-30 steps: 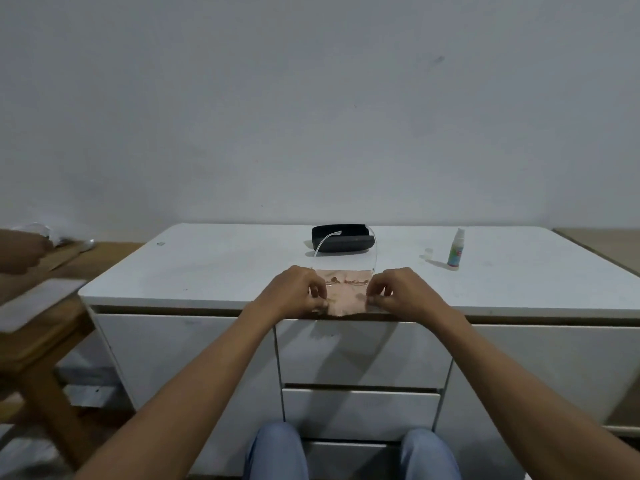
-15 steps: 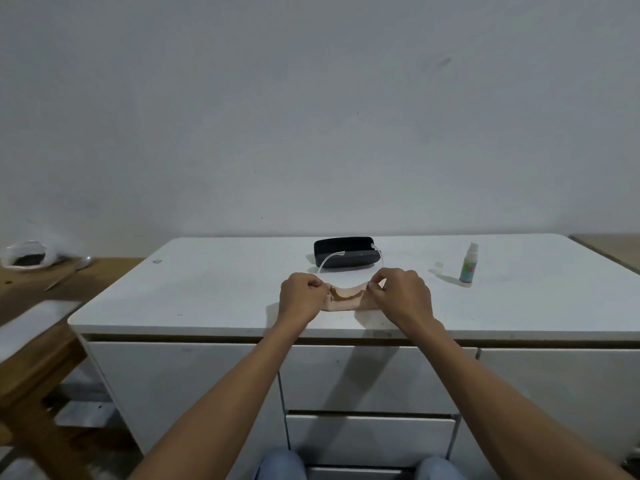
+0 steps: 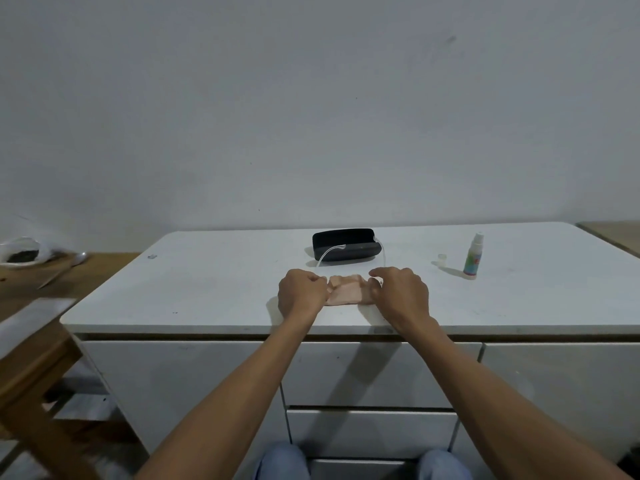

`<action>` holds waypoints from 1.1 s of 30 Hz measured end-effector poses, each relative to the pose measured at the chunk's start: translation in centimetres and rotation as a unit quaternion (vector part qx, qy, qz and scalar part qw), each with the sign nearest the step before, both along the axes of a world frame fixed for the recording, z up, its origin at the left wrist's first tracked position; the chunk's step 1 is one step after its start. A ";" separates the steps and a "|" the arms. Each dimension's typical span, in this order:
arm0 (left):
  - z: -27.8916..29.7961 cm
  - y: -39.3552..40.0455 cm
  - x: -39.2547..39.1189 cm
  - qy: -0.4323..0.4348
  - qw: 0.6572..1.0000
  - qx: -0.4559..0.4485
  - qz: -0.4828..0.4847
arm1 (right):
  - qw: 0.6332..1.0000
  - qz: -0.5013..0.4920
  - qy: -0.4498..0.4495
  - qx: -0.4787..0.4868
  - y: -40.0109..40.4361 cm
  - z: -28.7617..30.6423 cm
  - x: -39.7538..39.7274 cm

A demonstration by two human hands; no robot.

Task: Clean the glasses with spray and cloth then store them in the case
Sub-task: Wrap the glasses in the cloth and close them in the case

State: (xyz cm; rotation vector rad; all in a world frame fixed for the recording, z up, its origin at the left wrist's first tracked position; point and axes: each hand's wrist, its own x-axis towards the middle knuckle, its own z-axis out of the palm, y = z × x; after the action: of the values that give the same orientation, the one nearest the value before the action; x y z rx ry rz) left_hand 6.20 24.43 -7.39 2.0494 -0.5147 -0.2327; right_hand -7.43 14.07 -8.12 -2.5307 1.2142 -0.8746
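A peach cleaning cloth (image 3: pixel 346 293) lies bunched on the white cabinet top (image 3: pixel 214 282), stretched between both hands. My left hand (image 3: pixel 300 293) pinches its left end and my right hand (image 3: pixel 401 293) pinches its right end. Clear-framed glasses (image 3: pixel 332 252) rest just behind the cloth; only their thin pale arms show, curving up in front of the black case (image 3: pixel 346 244). The case is shut and lies at the back centre. A small spray bottle (image 3: pixel 472 255) stands upright to the right, with its small clear cap (image 3: pixel 441 259) beside it.
A wooden table (image 3: pixel 31 289) stands at the left with a plastic bag (image 3: pixel 22 252) and a spoon on it. Drawers run below the cabinet top. My knees show at the bottom edge. A wall rises right behind the cabinet.
The cloth was held spread and hanging at the front edge; both hands moved it forward onto the top, where it now lies bunched. The view tilted upward.
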 end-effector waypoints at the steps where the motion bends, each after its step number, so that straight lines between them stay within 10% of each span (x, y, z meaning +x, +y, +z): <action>1: 0.1 0.2 -0.2 -0.009 1.000 -0.002 0.001 | 1.000 0.007 -0.017 -0.007 0.0 -0.1 -0.2; 9: 0.6 1.8 -0.3 -0.162 0.986 -0.047 0.005 | 0.976 -0.002 -0.217 -0.034 -0.1 0.1 -2.2; 23: -1.0 0.9 2.4 -0.338 0.911 0.058 -0.231 | 0.984 0.088 -0.150 0.036 -2.0 1.5 -1.9; 33: -0.8 1.3 4.4 -0.152 0.965 -0.027 -0.214 | 0.989 0.142 0.043 -0.006 -2.4 1.3 0.4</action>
State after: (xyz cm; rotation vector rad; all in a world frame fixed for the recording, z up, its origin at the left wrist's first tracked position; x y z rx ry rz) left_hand 10.62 25.69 -8.22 1.9104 -1.1447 -0.1542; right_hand -7.02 11.71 -6.78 -2.6848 0.8411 -0.7145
